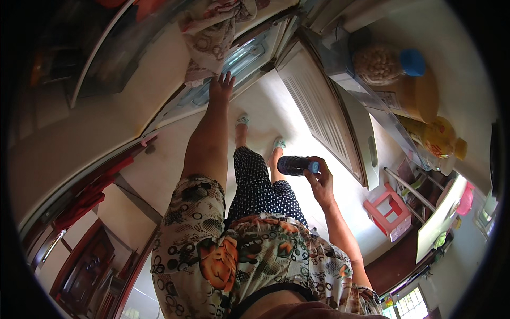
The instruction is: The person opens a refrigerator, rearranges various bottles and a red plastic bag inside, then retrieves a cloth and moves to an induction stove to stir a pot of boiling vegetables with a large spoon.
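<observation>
My right hand (322, 180) grips a dark bottle (294, 165) near its blue cap, holding it sideways above the floor. My left hand (221, 84) reaches forward with its fingers apart and nothing visible in it. It is beside the lower end of a patterned cloth (209, 48), in front of a transparent drawer (247, 54) of an open refrigerator; whether it touches either is unclear. At the right, the opened door's clear shelf (372, 93) holds a blue-lidded jar of peanut-like pieces (378, 64) and a yellow-capped bottle (438, 137).
A lower refrigerator door (318, 107) stands open ahead. Right of my right hand, a pink plastic stool (388, 213) stands on the floor near a metal-legged table (440, 219). Red cloth (91, 195) hangs at the left. My slippered feet are between the hands.
</observation>
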Demonstrator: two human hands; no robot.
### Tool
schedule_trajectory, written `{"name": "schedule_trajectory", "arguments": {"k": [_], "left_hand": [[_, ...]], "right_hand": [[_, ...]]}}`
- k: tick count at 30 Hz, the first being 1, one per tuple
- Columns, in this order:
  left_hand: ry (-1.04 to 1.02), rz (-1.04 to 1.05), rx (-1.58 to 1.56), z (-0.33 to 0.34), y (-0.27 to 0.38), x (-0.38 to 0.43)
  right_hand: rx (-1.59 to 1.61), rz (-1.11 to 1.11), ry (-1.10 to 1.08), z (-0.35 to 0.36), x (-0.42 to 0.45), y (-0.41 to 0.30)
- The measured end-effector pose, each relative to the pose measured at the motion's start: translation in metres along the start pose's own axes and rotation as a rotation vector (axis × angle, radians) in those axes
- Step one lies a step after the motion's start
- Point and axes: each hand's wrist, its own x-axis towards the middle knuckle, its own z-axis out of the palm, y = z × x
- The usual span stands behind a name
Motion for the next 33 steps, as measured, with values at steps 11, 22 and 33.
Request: {"name": "schedule_trajectory", "arguments": {"k": [11,22,33], "left_hand": [[0.041,0.049,0.310,0.006,0.018,-0.014],[-0.103,0.149,-0.110,-0.012,0.016,0.022],[0.003,-0.021,-0.068,-0.043,-0.029,-0.056]], "right_hand": [[0.066,0.048,-0.032,0.000,-0.014,0.005],[0.074,0.007,-0.027,0.005,-0.006,-0.001],[0.119,-0.089,-0.085,0.013,0.027,-0.008]]}}
